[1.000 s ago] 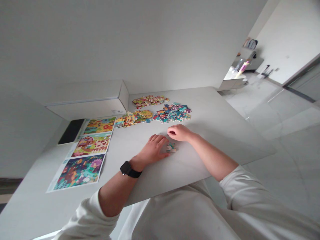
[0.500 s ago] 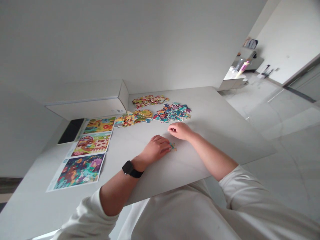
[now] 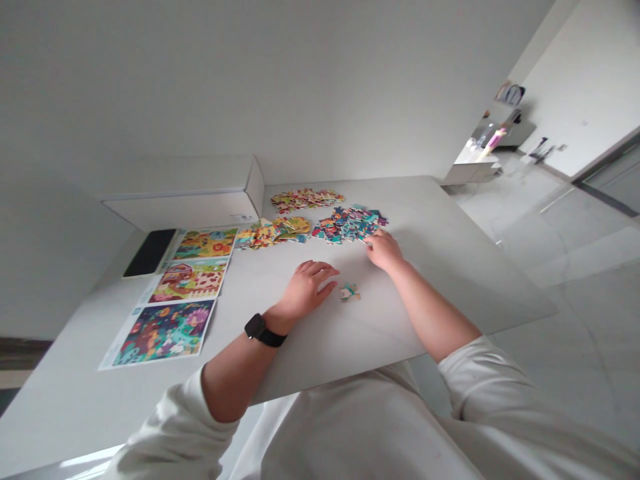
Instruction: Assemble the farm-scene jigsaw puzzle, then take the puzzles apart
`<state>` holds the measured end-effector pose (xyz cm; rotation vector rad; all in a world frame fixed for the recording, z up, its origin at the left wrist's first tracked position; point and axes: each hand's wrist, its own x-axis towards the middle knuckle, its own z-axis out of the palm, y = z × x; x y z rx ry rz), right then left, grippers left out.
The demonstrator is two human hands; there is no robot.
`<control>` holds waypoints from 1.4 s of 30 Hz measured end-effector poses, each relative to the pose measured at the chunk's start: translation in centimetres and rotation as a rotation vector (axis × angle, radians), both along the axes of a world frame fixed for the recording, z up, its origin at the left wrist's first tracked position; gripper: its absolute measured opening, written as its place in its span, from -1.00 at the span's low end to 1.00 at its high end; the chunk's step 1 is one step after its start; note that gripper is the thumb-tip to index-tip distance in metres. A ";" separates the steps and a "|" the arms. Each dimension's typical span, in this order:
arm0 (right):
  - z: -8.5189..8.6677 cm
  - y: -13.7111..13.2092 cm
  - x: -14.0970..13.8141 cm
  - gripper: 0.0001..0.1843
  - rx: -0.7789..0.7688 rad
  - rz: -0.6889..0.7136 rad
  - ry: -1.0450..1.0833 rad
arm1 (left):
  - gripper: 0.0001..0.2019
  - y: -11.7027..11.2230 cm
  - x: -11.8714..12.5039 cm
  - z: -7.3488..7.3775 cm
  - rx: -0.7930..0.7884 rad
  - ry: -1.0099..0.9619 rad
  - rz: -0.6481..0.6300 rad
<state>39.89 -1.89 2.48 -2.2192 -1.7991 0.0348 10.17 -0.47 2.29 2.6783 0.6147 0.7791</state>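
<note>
A small puzzle piece (image 3: 349, 292), teal and tan, lies flat on the table. Just left of it is my left hand (image 3: 306, 291), thumb and fingers apart with nothing between them. My right hand (image 3: 386, 251) reaches to the near right edge of a pile of dark blue, purple and teal puzzle pieces (image 3: 347, 223). Its fingers are bent closely together on a piece at that edge, which they mostly cover.
A yellowish pile of pieces (image 3: 280, 232) and a red-yellow pile (image 3: 306, 199) lie farther back. On the left are a printed sheet of three pictures (image 3: 163, 332), a black phone (image 3: 150, 253) and a white box (image 3: 185, 210) against the wall. The table's right edge borders a tiled floor.
My right hand has moved forward and right to the dark pile. My left hand has drawn back slightly and opened, uncovering the small puzzle piece. The view has shifted a little.
</note>
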 end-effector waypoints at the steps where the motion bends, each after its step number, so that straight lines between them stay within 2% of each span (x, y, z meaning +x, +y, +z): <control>1: 0.0 0.0 0.0 -0.74 -0.001 -0.002 0.003 | -0.74 0.3 -0.2 0.1 -0.003 -0.014 0.023; 4: 0.3 0.0 -0.1 -0.85 0.009 -0.025 0.006 | -0.74 0.7 -0.5 0.3 -0.012 -0.051 0.066; 6: 0.4 0.0 -0.2 -0.85 0.009 -0.055 0.008 | -0.73 0.7 -0.5 0.2 -0.012 -0.064 0.070; 16: 1.2 -0.5 -1.0 -0.51 -0.087 -0.174 0.106 | -0.71 0.5 -0.4 0.3 -0.018 -0.092 0.059; 19: 1.3 -0.4 -1.2 -0.39 -0.110 -0.108 0.120 | -0.70 0.5 -0.5 0.4 -0.032 -0.116 0.055; 22: 0.6 -0.2 -1.5 -0.24 -0.020 0.054 0.245 | -0.68 0.6 -0.5 0.3 -0.095 -0.157 0.073; 26: -0.6 0.4 -2.6 -0.31 0.073 0.235 0.632 | -0.64 0.8 -0.5 0.1 -0.265 -0.278 0.128; 29: -0.8 0.5 -3.8 -0.34 0.043 0.281 0.947 | -0.60 1.0 -0.4 0.0 -0.530 -0.370 0.150; 32: -0.2 0.2 -5.1 -0.33 0.000 0.299 1.167 | -0.51 1.3 -0.2 0.0 -0.818 -0.432 0.138; 36: 0.7 -0.6 -6.5 -0.29 -0.043 0.357 1.308 | -0.45 1.4 0.2 0.0 -1.064 -0.507 0.107; 42: 0.6 -0.8 -7.2 -0.28 -0.059 0.297 1.336 | -0.48 1.2 0.3 0.3 -1.198 -0.568 0.146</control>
